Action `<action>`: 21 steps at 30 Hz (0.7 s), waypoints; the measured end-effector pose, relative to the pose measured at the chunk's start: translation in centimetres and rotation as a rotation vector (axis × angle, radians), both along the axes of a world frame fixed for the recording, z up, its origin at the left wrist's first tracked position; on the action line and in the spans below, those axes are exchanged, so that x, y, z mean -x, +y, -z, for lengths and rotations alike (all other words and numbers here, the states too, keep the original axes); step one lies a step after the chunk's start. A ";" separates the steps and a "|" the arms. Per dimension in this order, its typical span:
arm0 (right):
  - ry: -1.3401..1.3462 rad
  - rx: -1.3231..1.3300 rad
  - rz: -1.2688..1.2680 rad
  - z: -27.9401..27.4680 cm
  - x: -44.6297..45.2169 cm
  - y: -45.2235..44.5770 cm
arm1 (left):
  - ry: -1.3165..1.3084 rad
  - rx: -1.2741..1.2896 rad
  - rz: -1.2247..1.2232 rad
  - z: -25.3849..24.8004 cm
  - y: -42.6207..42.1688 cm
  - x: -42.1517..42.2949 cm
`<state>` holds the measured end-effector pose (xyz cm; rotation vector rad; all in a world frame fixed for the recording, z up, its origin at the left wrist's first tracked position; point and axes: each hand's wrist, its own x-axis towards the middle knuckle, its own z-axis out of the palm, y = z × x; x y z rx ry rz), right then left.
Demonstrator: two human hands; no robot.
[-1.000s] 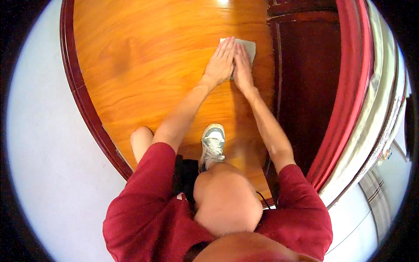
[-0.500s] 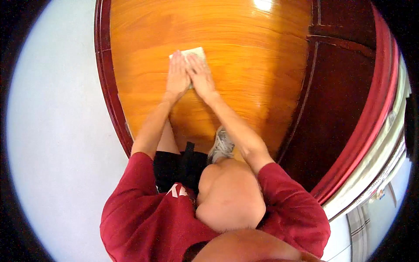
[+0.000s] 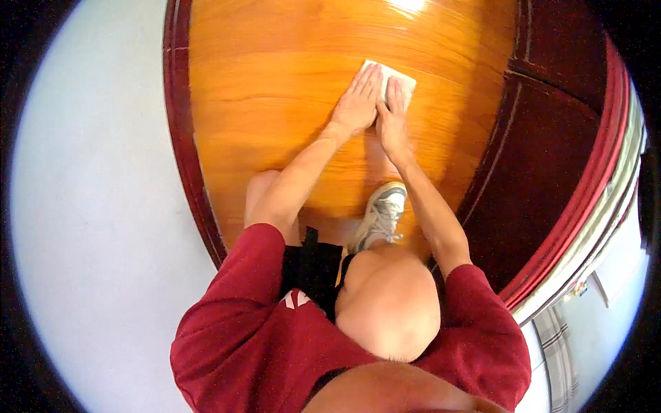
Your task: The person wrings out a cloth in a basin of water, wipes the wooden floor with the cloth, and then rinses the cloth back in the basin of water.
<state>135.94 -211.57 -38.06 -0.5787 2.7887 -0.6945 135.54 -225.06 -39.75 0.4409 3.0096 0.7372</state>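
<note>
A folded white cloth [image 3: 407,87] lies flat on the shiny orange-brown wooden floor [image 3: 275,103]. My left hand [image 3: 355,107] rests palm down, its stretched fingers pressing on the cloth's left part. Beside it, my right hand [image 3: 392,128] also lies on the cloth with fingers extended forward. The thumbs are close together near the cloth's lower edge. Neither hand wraps around the cloth, and part of it is hidden beneath them.
A pale wall [image 3: 96,172] with a dark red baseboard [image 3: 180,117] runs along the left. Dark wooden furniture [image 3: 544,165] stands at right, with red and white layered bedding [image 3: 585,227] beyond. My shoe [image 3: 384,210] is planted behind the hands.
Both hands have slid to the right across the floor together with the cloth, which is now turned at a different angle. My shoe shows more fully, and the view has shifted slightly.
</note>
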 end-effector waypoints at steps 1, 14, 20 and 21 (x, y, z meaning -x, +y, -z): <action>0.021 -0.026 -0.050 0.3 -0.2 -1.9 | -0.030 0.018 -0.031 0.2 -2.1 -0.7; 0.116 0.164 -0.619 2.3 -3.5 -26.6 | -0.119 0.135 -0.442 -0.9 -25.7 -11.5; 0.035 0.173 -0.645 0.8 -3.8 -28.1 | -0.127 0.117 -0.495 -1.9 -26.7 -12.5; -0.024 0.186 -0.636 0.5 -4.0 -28.1 | -0.079 0.100 -0.483 -1.7 -26.8 -12.7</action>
